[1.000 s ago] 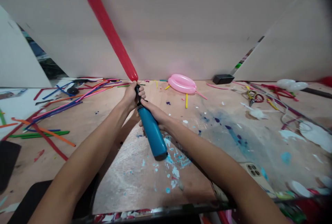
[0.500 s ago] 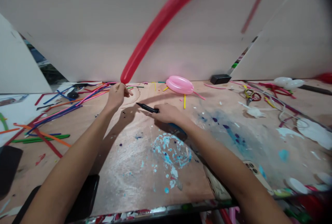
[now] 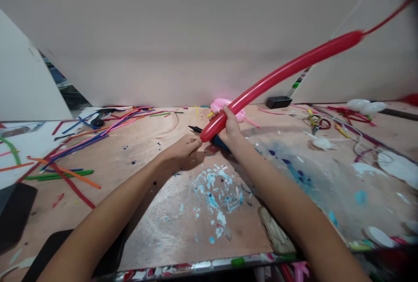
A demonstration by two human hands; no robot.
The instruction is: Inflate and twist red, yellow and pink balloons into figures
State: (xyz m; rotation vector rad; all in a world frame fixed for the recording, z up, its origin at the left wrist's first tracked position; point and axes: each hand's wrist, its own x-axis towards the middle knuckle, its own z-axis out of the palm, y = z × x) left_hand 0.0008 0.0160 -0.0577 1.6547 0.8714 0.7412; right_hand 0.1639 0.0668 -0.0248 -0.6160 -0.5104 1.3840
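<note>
A long inflated red balloon [image 3: 281, 74] slants up to the right, with a thin uninflated tail at its far end. My left hand [image 3: 187, 147] pinches its near, lower tip. Just above that, my right hand [image 3: 229, 126] is wrapped round the balloon near the same end. A black-nozzled tool [image 3: 196, 129] with a blue body lies on the table, partly hidden beneath the balloon and my right hand. Behind that hand sits a pink balloon shape [image 3: 241, 111], partly covered.
Uninflated coloured balloons [image 3: 81, 142] lie at the left. At the right are scissors [image 3: 316, 124], white balloons [image 3: 365, 106] and a cable. A black box [image 3: 278, 102] stands by the back wall. Phones lie near the front edge, beside my forearms.
The red balloon has swung down to the right, and its lower end has moved right with my left hand. My right hand has let go of the black-nozzled tool and taken hold of the balloon.
</note>
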